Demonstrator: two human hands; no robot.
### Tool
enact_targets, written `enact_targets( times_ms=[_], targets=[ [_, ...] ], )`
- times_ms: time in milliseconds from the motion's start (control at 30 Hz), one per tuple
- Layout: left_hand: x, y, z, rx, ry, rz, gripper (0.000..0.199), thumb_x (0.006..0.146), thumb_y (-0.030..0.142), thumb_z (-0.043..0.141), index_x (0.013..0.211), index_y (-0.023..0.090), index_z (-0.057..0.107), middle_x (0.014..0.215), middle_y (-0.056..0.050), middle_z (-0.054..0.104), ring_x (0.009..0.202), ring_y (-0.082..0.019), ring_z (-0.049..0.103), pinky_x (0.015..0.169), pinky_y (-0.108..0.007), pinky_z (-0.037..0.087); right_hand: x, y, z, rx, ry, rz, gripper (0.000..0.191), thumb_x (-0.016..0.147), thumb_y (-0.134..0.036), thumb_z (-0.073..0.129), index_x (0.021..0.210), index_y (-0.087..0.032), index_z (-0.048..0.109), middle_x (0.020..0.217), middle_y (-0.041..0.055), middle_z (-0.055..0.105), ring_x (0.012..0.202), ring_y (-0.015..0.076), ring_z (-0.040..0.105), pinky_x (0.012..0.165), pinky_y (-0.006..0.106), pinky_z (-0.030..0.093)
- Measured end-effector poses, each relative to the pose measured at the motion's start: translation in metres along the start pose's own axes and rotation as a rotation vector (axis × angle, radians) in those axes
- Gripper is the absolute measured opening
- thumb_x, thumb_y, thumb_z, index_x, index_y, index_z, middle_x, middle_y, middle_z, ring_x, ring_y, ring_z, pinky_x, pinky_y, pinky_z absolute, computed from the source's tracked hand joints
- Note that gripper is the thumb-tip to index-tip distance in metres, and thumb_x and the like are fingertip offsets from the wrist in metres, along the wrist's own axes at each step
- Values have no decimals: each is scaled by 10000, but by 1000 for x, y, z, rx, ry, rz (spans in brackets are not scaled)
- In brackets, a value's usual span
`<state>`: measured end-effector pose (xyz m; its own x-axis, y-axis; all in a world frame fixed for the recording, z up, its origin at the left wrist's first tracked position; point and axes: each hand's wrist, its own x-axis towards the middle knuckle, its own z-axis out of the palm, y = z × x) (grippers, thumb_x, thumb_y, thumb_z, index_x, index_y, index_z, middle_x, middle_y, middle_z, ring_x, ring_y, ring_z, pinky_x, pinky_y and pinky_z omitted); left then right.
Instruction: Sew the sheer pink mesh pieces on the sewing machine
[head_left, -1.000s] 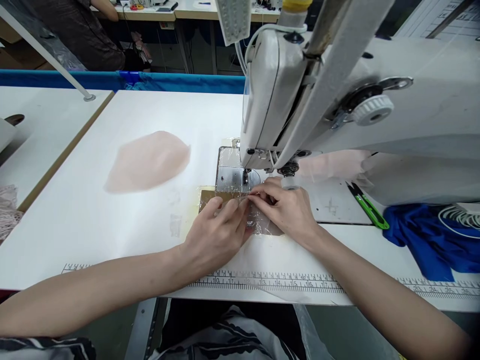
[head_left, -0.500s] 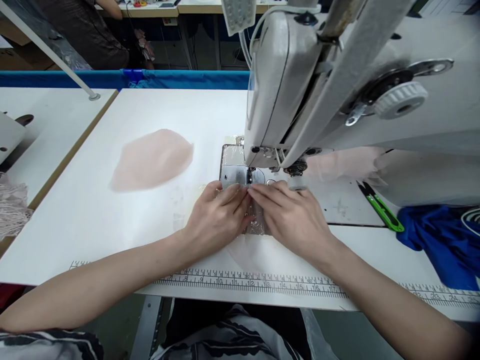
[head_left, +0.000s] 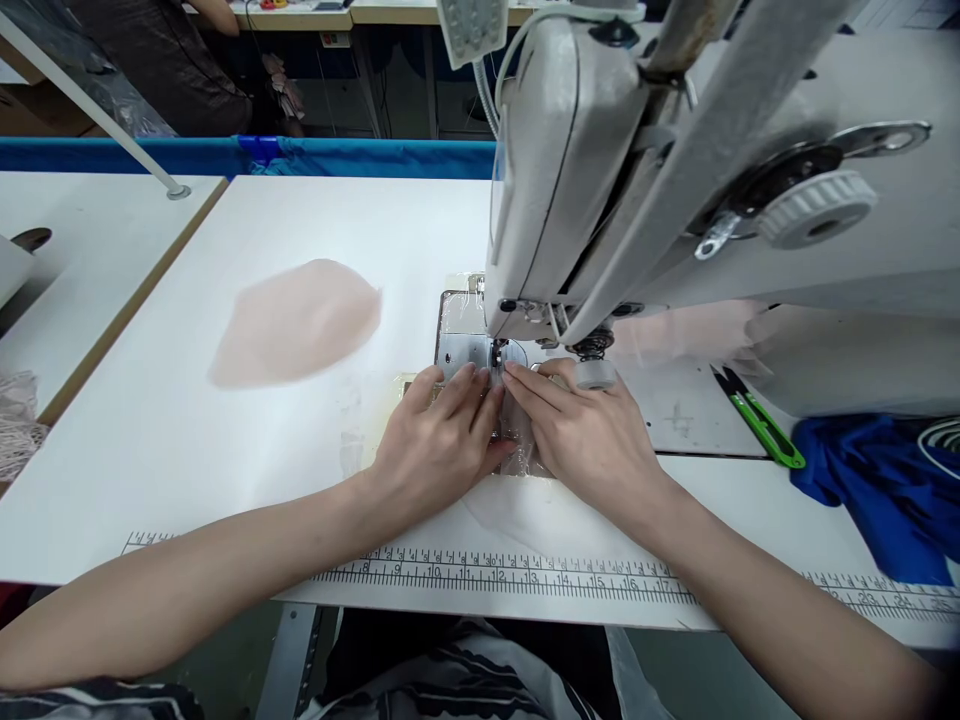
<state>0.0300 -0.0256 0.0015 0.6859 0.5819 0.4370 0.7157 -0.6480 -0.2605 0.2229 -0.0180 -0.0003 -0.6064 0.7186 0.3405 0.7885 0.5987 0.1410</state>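
Observation:
My left hand [head_left: 442, 430] rests at the front of the sewing machine's metal plate [head_left: 461, 345]. Its fingers lie stretched toward the presser foot [head_left: 496, 352], the thumb pointing apart to the right. Just across from it, my right hand [head_left: 589, 425] lies with its fingers extended and their tips close to the foot; its thumb is hidden. Both hands press on a thin, sheer pale piece of fabric [head_left: 517, 510], which runs between them and spreads toward the table's front. Much of this fabric is covered by the hands and hard to see against the white.
A pale pink fabric piece [head_left: 300, 320] lies to the left. Under the machine arm [head_left: 750, 200] sits more pink fabric [head_left: 682, 330]. Green thread snips [head_left: 761, 420] and blue cloth [head_left: 877, 490] are on the right. A printed ruler [head_left: 465, 570] follows the front edge. Another person [head_left: 172, 70] is behind.
My fingertips have parted slightly at the presser foot, the right ones shifting a little right. The view has moved slightly; the loose fabric pieces stay in place.

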Motion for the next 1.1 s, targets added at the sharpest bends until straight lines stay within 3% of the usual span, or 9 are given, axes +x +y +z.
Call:
enact_targets(
  times_ms=[567,1100],
  targets=[
    [1,-2,4,-21,-11,-20,442,1004,411,465,1244,76,624,1191,-154,699,1139,-236,633,925,-418,406,2,0,-1,5,-17,35,383,900,-66,482,1244,-112,647,1152,59,733,976,252,620,858,402,365],
    [3,-7,8,-51,-30,-39,425,1003,402,471,1249,89,620,1240,-138,679,1166,-243,607,933,-433,390,4,6,8,-25,-44,44,385,941,-109,462,1289,-133,626,1208,83,706,1109,278,589,926,429,358]
  ],
)
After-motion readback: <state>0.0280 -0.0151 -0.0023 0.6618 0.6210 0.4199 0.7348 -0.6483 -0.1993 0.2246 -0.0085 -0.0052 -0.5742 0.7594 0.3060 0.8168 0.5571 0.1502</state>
